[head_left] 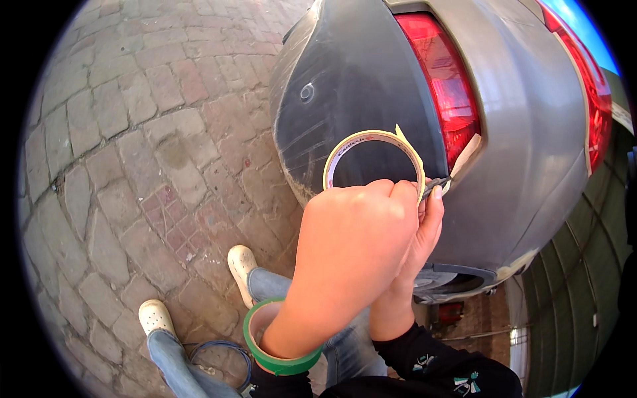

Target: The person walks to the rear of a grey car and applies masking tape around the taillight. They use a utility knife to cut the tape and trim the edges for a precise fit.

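Note:
My left hand (pixel 358 222) is closed, its back toward me, with a roll of yellowish masking tape (pixel 328 166) standing up from it. A loose tape end sticks out at the roll's upper right. A wider green tape roll (pixel 292 365) hangs around my left wrist. Partly hidden behind the left hand, my right hand (pixel 428 229) pinches a small dark tool (pixel 434 186); its exact kind is unclear. The tool's tip meets a strip of masking tape (pixel 466 159) on the car body, by the lower corner of the red tail light (pixel 444 79).
The car's scuffed dark bumper (pixel 358 73) and grey body panel (pixel 524 113) fill the upper right. Uneven paving stones (pixel 152 166) cover the ground. A blue cable (pixel 225 345) lies beside my feet in pale clogs (pixel 156 315). A wheel (pixel 458 282) shows below the panel.

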`<state>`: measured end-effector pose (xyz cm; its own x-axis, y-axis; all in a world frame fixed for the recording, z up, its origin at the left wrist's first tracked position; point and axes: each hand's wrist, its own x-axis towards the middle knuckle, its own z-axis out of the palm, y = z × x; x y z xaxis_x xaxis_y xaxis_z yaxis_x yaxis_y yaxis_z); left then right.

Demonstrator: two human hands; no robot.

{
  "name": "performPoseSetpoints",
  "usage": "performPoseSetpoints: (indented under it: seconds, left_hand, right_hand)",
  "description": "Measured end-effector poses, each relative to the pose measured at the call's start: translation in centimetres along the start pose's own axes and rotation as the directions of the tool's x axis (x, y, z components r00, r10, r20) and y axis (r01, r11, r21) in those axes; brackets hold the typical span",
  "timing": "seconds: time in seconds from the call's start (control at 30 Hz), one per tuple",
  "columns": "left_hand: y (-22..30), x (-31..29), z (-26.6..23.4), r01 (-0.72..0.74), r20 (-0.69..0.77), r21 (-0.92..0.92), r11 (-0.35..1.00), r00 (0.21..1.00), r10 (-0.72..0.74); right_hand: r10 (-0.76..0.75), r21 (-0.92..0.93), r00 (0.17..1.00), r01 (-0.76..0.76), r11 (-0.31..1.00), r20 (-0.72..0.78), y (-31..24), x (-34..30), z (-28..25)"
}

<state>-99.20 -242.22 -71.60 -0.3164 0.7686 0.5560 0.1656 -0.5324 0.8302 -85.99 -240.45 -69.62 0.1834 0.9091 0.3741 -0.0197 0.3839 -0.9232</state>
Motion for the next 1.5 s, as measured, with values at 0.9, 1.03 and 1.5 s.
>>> performPoseSetpoints:
  seconds: [0.9, 1.03, 1.5]
  left_hand:
    - [1.4, -0.3, -0.1, 0.004, -0.038, 0.055, 0.998, 0.999, -0.002]
    - [1.1, -0.3, -0.4, 0.015, -0.043, 0.046, 0.999, 0.999, -0.013]
    - [1.7, -0.6, -0.9, 0.043, -0.022, 0.021, 0.999, 0.999, -0.042]
  right_hand:
    - [0.034, -0.051, 0.998, -0.037, 0.998, -0.047, 0.1, -1.0, 0.0]
    - [0.083, 0.052, 0.997, -0.082, 0.995, -0.006, 0.5, -1.0, -0.4]
    - [0.060, 0.040, 0.998, -0.059, 0.997, -0.029, -0.6, -1.6, 0.7]
